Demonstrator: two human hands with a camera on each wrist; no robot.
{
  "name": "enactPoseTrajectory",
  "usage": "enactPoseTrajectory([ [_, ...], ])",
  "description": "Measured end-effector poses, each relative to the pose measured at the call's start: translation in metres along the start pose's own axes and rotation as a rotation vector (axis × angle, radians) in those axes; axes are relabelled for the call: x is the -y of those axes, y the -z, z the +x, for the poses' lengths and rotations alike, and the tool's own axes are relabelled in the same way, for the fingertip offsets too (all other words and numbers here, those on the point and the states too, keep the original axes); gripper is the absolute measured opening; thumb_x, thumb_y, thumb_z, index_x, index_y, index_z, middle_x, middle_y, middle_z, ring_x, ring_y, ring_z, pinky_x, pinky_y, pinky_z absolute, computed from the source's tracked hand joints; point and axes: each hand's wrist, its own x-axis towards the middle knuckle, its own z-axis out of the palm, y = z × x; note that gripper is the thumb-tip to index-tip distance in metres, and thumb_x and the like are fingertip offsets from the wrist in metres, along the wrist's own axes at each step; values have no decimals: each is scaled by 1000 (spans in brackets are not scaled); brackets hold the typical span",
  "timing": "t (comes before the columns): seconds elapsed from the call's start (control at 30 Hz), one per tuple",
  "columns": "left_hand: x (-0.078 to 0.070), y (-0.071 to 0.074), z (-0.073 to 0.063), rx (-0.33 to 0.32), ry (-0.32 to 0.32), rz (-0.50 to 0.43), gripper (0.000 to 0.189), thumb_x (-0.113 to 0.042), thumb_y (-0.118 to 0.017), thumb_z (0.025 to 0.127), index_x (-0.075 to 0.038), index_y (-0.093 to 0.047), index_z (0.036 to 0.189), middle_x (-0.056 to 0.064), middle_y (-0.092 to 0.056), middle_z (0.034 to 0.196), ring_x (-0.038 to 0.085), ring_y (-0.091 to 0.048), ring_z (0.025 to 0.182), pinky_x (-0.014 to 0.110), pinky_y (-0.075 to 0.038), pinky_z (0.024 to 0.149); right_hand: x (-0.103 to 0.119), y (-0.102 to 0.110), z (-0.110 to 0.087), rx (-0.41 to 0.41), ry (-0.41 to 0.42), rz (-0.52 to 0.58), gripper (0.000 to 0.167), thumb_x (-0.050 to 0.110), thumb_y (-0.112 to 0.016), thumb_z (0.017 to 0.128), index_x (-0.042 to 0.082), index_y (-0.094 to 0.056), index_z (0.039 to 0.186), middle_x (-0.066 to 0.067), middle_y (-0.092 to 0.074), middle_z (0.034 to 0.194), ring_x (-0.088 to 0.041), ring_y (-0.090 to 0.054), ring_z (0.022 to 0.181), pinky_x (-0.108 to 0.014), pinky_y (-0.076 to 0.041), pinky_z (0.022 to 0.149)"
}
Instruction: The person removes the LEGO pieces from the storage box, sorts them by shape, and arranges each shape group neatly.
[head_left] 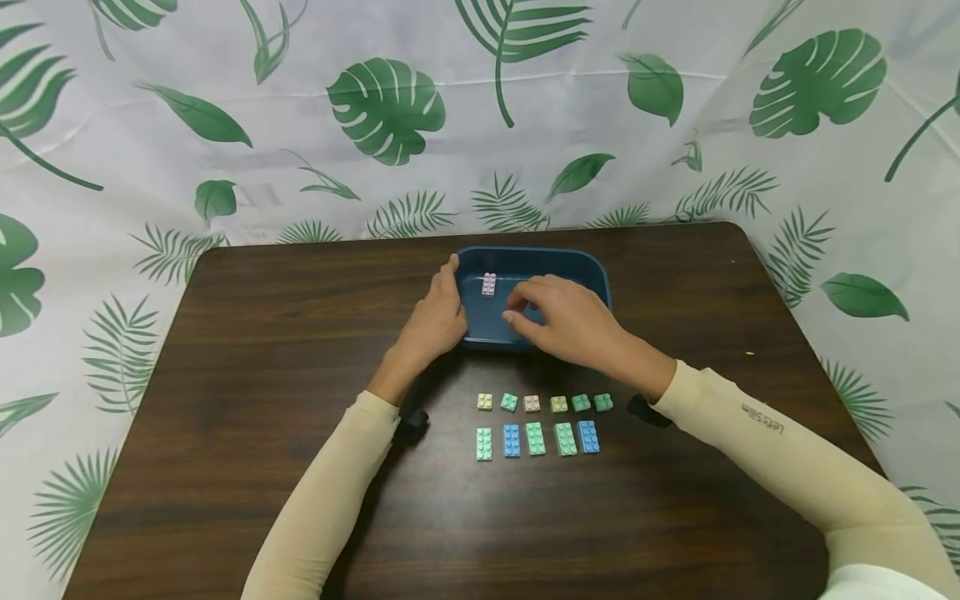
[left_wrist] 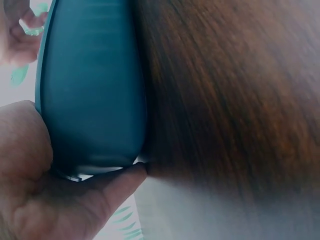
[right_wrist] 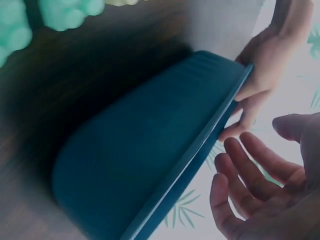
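My left hand [head_left: 438, 312] grips the left end of a dark blue tray [head_left: 495, 342], its fingers along the rim; the left wrist view shows a digit [left_wrist: 120, 192] against the outside of the end wall. Inside the tray, toward its left end, lies a pink toy brick [head_left: 489, 284]. Over the tray's right half hovers my right hand [head_left: 573, 321], fingers loosely bent. From the right wrist, the fingers [right_wrist: 250, 175] are spread a little apart, with nothing held between them and the thumb.
In front of the tray, several small square bricks [head_left: 532, 403] in yellow, green and pink form a row. Nearer still, longer green and blue bricks [head_left: 535, 438] make a second row. The dark wooden table [head_left: 300, 367] meets a leaf-patterned cloth [head_left: 300, 167] at its back edge.
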Motion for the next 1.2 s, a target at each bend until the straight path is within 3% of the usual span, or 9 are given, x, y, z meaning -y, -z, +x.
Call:
enactPoseTrajectory([
  [0.2, 0, -1, 1, -10, -23, 3, 76, -9, -44, 105, -10, -5, 170, 23, -26, 171, 46, -55, 138, 61, -45, 115, -1, -7, 22, -4, -35, 97, 24, 35, -68, 103, 15, -77, 114, -3, -76, 109, -27, -71, 103, -43, -59, 85],
  [0.53, 0, 0, 2, 22, -38, -1, 77, -8, -44, 105, -8, -2, 170, 26, -22, 171, 47, -52, 141, 63, -42, 117, 3, -7, 54, 100, -90, 128, 39, 42, -63, 105, 12, -72, 128, -9, -74, 124, -28, -70, 111, -46, -57, 93],
  [0.8, 2, 2, 2, 19, -44, 13, 76, -8, -44, 105, -6, -4, 169, 27, -24, 170, 46, -54, 138, 61, -45, 115, 5, -2, 81, 188, -182, 62, 47, 47, -64, 104, 13, -67, 137, -6, -70, 135, -26, -68, 119, -47, -56, 101],
  [1.2, 1, 3, 2, 30, -40, 10, 76, -9, -42, 105, -8, -1, 170, 25, -22, 171, 44, -50, 144, 62, -43, 117, 4, -1, 102, 296, -258, -110, 49, 48, -68, 101, 14, -69, 136, -7, -75, 125, -27, -72, 103, -48, -60, 91],
])
